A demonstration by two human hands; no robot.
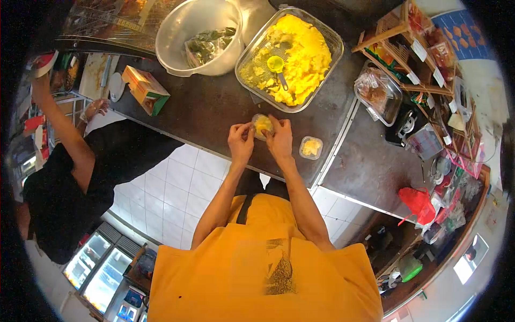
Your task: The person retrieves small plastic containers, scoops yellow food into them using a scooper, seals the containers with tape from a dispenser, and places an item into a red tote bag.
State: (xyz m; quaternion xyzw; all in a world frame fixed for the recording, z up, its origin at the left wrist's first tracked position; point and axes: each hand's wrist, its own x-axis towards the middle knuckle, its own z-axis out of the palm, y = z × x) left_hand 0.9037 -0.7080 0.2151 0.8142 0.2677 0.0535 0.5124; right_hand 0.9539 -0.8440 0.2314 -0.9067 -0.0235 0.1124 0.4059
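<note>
Food-preparation area, apparently a commercial kitchen or food shop. Beyond my hands [261,134], a dark counter [209,99] bears a large tray of yellow food [308,59]; left of them, past a co-worker [70,166], stand lit glass-door fridges [102,273].

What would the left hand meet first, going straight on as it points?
Probably the small cup of yellow food; the left hand already seems to grip its rim, though depth is unclear.

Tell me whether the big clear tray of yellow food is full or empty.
Partly full: the tray holds yellow food, heaped toward the right and thinner toward the left.
</note>
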